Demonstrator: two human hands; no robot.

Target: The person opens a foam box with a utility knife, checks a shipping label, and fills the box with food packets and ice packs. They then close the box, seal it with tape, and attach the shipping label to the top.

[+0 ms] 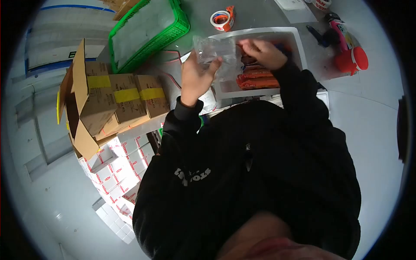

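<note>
My left hand (199, 78) grips the left side of a clear plastic bag (222, 52), its thumb across the front. At the bag's right edge, my right hand (262, 53) has its fingertips pinched together on the plastic. The bag hangs over the left part of a white foam box (301, 47). Orange-red packets (258, 82) lie inside that box, partly hidden by my right hand and sleeve. Whether the bag has anything inside is hard to make out.
Behind stand a green crate (151, 45) and an orange tape roll (221, 20). Cardboard boxes (128, 102) with yellow tape are at the left. A red container (350, 60), a pink bottle (342, 34) and a dark tool (317, 37) are at the right.
</note>
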